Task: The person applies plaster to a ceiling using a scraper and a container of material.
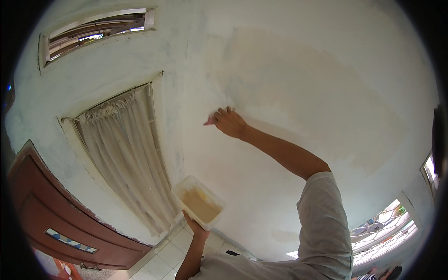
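Note:
My right hand (230, 124) is raised to the pale wall (242, 168), its fingers closed round a small pink spreader (208, 122) whose edge sticks out on the left. Most of that tool is covered by the fingers, and whether it touches the wall is hard to tell. Lower down, my left hand (196, 227) grips a translucent plastic tub (185, 182) from beneath and tilts it. Smooth beige paste (200, 208) lies in the tub, with yellowish smears up one side. Above my right hand, a broad beige patch (298, 74) of damp-looking coating spreads over the wall.
To the left hangs a beige curtain (128, 144) in a window frame, below a narrow vent opening (95, 33). A reddish-brown door (56, 210) stands at lower left. A window with a patterned grille (382, 231) is at lower right. Light tiles (161, 266) cover the floor.

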Motion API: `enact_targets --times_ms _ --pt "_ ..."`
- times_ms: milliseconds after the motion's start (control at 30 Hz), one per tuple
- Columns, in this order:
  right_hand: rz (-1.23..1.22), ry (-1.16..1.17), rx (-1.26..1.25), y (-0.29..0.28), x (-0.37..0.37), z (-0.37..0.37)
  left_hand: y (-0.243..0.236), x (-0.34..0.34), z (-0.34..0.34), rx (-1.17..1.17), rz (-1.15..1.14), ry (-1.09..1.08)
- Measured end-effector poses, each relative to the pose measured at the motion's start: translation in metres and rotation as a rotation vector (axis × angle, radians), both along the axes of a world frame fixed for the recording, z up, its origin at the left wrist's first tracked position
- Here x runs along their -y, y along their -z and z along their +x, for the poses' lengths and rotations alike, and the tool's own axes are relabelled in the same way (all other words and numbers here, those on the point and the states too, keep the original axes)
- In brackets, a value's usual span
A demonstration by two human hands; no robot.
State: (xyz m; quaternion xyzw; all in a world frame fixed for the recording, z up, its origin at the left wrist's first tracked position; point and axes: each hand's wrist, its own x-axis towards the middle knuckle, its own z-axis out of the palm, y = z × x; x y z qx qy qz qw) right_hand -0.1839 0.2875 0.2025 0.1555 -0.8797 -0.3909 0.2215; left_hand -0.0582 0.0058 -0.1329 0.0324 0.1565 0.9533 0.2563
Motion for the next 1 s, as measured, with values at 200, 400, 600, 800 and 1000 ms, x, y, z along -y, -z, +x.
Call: enact_targets --times_ms 200,400,600,800,1000 --pt "-0.164 -0.026 -0.71 -0.19 -0.018 -0.041 -0.008 -0.006 0.003 -0.028 -0.064 -0.052" --pt "-0.092 0.069 -0.662 -0.22 -0.023 -0.03 -0.008 0.002 0.005 0.054 -0.052 -0.07" --pt "-0.216 0.165 -0.242 -0.026 -0.02 -0.02 0.008 -0.001 -0.003 0.043 -0.03 -0.036" --pt "-0.146 -0.062 -0.078 -0.042 0.018 -0.01 0.005 0.001 -0.007 0.046 -0.028 -0.061" --pt "-0.081 -0.128 -0.748 -0.225 0.02 -0.06 0.006 -0.002 -0.001 -0.004 -0.073 -0.111"
